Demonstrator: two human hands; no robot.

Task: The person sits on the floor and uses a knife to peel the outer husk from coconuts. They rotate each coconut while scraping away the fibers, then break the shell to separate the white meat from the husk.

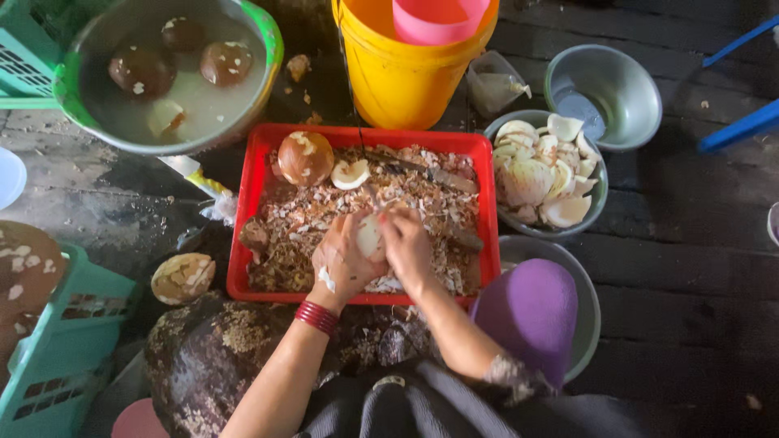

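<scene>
Both hands meet over the red tray [245, 203]: the left hand [345, 261] has its fingers wrapped round a pale coconut piece [370, 236], and the right hand [408, 247] is clenched against that piece, though what it grips I cannot tell. Beyond them a brown coconut [305, 157] sits among shavings, then the bowl of white pieces [542, 180], the yellow bucket [399, 77] and the soaking basin [170, 73].
</scene>
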